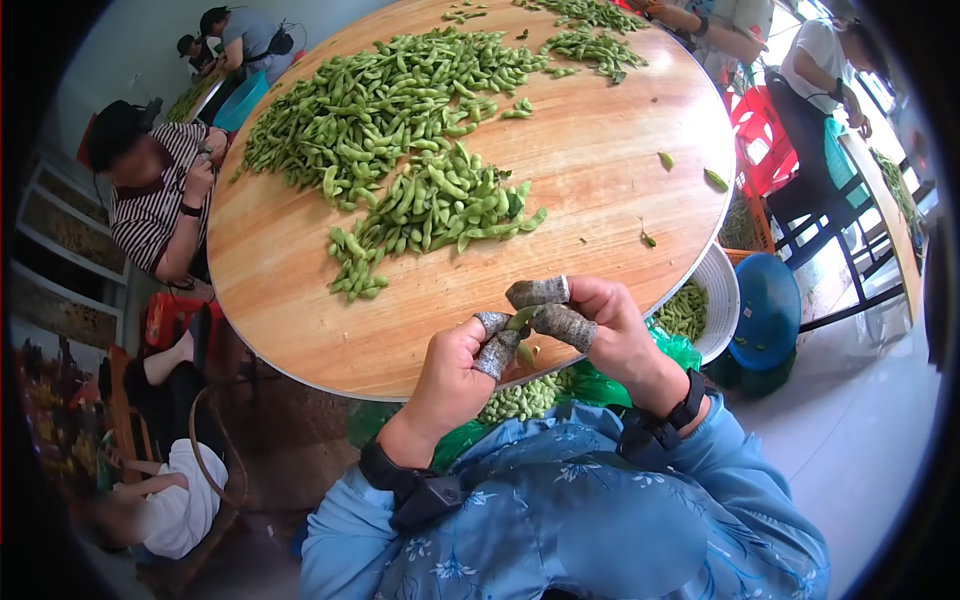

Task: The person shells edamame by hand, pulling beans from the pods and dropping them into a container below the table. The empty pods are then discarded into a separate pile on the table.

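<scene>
Above the near edge of the round wooden table (590, 240), my left hand (445, 375) and my right hand (615, 330) meet at one green edamame pod (521, 319). Each hand pinches it between fingertips wrapped in grey finger covers. Below them, pale shelled beans (525, 398) lie in a green plastic bag (595, 383) at my lap. A large heap of edamame pods (370, 110) covers the far left of the tabletop, with a smaller pile (440, 205) nearer to me.
A white basket (725, 290) holding pods and a blue basin (768, 310) stand right of the table. One person in a striped shirt (165, 190) sits at the left; others are around the room. Loose pods (715, 180) lie at the table's right.
</scene>
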A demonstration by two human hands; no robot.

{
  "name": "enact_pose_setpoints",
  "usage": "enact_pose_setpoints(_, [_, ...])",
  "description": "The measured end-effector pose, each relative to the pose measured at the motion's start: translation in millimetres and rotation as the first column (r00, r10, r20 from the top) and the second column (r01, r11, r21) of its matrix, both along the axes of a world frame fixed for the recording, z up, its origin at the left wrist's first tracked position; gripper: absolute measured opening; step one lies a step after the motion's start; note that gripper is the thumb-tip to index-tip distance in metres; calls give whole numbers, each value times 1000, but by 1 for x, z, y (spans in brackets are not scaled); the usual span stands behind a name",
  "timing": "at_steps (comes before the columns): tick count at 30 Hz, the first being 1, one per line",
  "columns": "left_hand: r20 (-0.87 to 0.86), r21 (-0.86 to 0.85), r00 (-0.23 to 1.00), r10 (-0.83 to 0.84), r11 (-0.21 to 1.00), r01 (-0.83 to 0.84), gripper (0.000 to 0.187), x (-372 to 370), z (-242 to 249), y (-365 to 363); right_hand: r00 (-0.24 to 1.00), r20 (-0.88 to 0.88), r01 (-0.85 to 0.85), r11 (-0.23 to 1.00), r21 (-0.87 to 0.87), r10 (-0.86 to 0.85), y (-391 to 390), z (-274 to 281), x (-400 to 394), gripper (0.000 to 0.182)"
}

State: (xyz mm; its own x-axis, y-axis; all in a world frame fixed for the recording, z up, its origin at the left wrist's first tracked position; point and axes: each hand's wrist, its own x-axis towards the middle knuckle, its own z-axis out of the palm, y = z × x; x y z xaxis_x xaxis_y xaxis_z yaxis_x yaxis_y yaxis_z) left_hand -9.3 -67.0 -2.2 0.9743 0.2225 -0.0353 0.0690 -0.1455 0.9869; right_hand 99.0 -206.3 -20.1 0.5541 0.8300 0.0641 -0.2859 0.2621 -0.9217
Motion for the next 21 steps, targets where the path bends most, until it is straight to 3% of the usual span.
enact_pose_setpoints(2, [8,44,999,40,998,-40,8,-1,2,1,986,16,166,986,-27,-166,1,4,-4,27])
enact_pose_setpoints(3, [96,249,993,75,964,-97,7,-3,0,2,986,17,166,986,-27,-166,-2,3,-3,27])
enact_pose_setpoints(4, [189,435,978,91,885,-167,6,-4,-1,2,993,29,114,990,-79,-112,-7,2,-2,28])
enact_pose_setpoints(6, [230,469,970,78,864,-180,7,-5,-1,3,1000,16,-12,989,-148,14,-11,1,-3,30])
enact_pose_setpoints(8, [267,502,962,60,843,-192,9,-4,-2,4,999,-42,-20,991,-134,14,-9,6,-9,29])
enact_pose_setpoints(10, [356,708,931,-76,672,-216,14,-3,-3,5,991,-133,-27,994,-110,12,-10,7,-11,26])
enact_pose_setpoints(13, [332,727,925,-187,675,-124,16,0,-7,5,992,-117,-64,994,-93,53,-11,4,-6,27])
enact_pose_setpoints(14, [212,669,967,-139,743,-40,16,-3,-2,2,997,-78,-24,999,-40,21,-12,-8,-4,27])
enact_pose_setpoints(16, [200,640,974,-103,767,-50,17,1,-3,10,996,-28,83,985,-151,-88,-26,8,6,26])
enact_pose_setpoints(17, [188,611,980,-68,789,-63,19,3,-5,16,984,34,177,974,-141,-174,-35,11,14,25])
enact_pose_setpoints(19, [216,670,964,-157,742,-29,22,5,-12,23,907,264,373,917,-138,-329,-58,5,37,24])
enact_pose_setpoints(20, [181,739,960,-215,674,11,23,5,-13,22,742,456,595,796,-111,-492,-66,2,43,23])
enact_pose_setpoints(21, [141,799,953,-268,599,50,24,5,-14,21,629,658,723,624,-298,-415,-81,3,51,22])
